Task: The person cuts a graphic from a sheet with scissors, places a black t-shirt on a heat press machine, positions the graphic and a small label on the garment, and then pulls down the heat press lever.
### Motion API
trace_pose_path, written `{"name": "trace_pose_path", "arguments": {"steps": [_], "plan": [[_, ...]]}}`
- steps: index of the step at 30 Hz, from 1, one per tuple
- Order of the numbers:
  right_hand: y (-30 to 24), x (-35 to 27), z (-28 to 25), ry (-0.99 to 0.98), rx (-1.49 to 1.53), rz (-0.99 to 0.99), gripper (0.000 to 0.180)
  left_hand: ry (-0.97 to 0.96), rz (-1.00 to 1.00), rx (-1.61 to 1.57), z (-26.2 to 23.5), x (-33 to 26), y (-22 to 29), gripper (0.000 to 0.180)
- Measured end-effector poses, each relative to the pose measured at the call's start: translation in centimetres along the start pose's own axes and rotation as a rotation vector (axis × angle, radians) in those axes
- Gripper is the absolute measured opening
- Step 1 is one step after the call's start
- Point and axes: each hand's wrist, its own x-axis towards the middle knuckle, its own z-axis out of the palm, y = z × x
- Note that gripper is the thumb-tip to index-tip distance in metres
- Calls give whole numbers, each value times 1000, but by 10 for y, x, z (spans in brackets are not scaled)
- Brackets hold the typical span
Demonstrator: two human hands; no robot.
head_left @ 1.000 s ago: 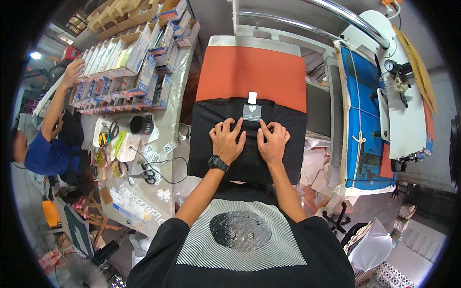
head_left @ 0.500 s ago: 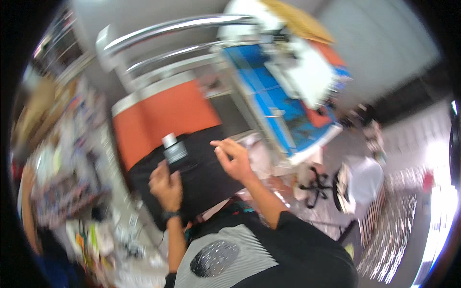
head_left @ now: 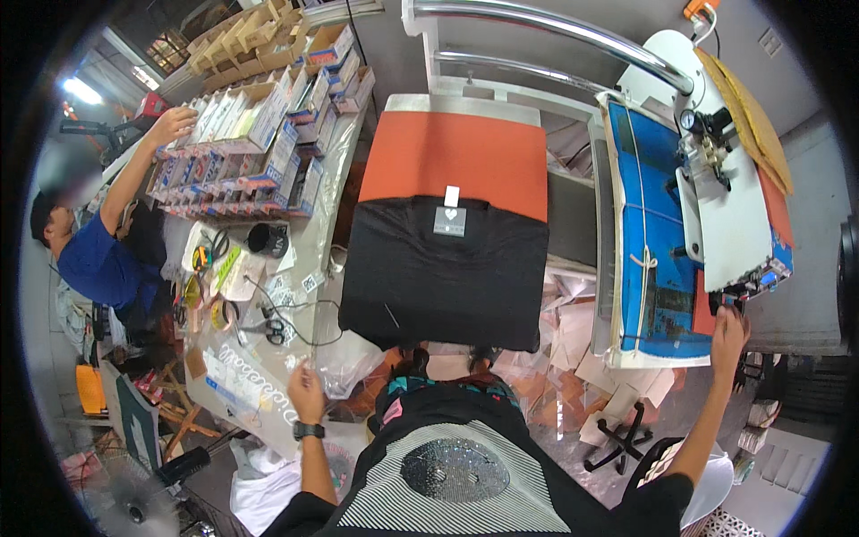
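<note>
A folded black T-shirt (head_left: 438, 282) lies on the orange pad (head_left: 456, 152) of a press in the middle. A small dark transfer label (head_left: 450, 222) with a white heart is at its neck, with a white tab (head_left: 452, 195) above. My right hand (head_left: 729, 331) is closed on a dark handle (head_left: 727, 297) at the near end of the white press head (head_left: 738, 224), far to the right. My left hand (head_left: 306, 394), wearing a black watch, is beside the left table's near end; its fingers are loosely apart and nothing shows in them.
On the left table (head_left: 344, 170) stand rows of boxes (head_left: 242, 116), a black mug (head_left: 267, 239), scissors (head_left: 273, 329) and tape rolls. A co-worker in blue (head_left: 107, 259) reaches into the boxes. A chrome rail (head_left: 555, 27) runs behind the press. A wheeled chair (head_left: 684, 474) stands right.
My left hand has left the shirt and dropped to the left. My right hand has moved far right to the press handle. The view has turned, and the label stays on the shirt.
</note>
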Motion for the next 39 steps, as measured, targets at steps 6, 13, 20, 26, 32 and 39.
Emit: {"name": "trace_pose_path", "arguments": {"steps": [6, 13, 20, 26, 32, 39], "plan": [[0, 11, 15, 61, 113, 44, 39, -223, 155, -102, 55, -90, 23, 16], [-105, 12, -15, -14, 143, -37, 25, -307, 267, -267, 56, -29, 77, 17], [-212, 11, -35, 173, 134, -153, 24, -523, 178, -323, 61, -37, 29, 15], [-279, 6, -23, 223, 332, 102, 63, -547, 467, -434, 27, -8, 46, 9], [-379, 22, -47, 145, 506, 229, 134, -595, 562, -527, -20, 33, 67, 12], [-432, 30, -60, 79, 547, 149, 145, -782, 615, -562, -34, 27, 59, 8]]}}
